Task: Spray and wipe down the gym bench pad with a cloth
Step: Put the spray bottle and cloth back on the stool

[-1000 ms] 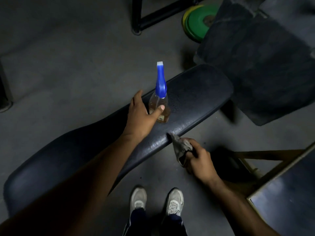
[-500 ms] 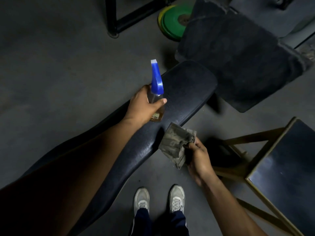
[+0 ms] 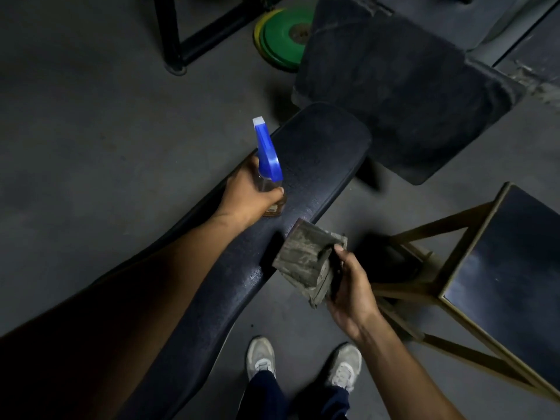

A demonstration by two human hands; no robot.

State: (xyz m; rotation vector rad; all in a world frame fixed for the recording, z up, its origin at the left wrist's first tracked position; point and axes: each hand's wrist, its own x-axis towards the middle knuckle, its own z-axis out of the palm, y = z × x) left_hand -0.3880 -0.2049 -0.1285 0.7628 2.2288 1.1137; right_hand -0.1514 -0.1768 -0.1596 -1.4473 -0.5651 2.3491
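Note:
A long dark blue bench pad [image 3: 318, 153] runs from the lower left to the upper middle. On it stands a clear spray bottle [image 3: 266, 159] with a blue trigger head and amber liquid at the bottom. My left hand [image 3: 247, 192] grips the bottle's body. A folded grey cloth [image 3: 306, 262] hangs just off the pad's near edge, held by my right hand [image 3: 348, 289] with the thumb on top of it.
A second dark pad [image 3: 400, 95] lies beyond the bench. Green and yellow weight plates [image 3: 281, 37] lean at the top, beside a black metal frame [image 3: 172, 34]. A wooden stool with a dark seat [image 3: 509, 268] stands at right. My shoes [image 3: 260, 356] are below.
My left hand has closed round the bottle, which it only touched a second ago. My right hand has raised the cloth and spread it from a bunch into a flat fold.

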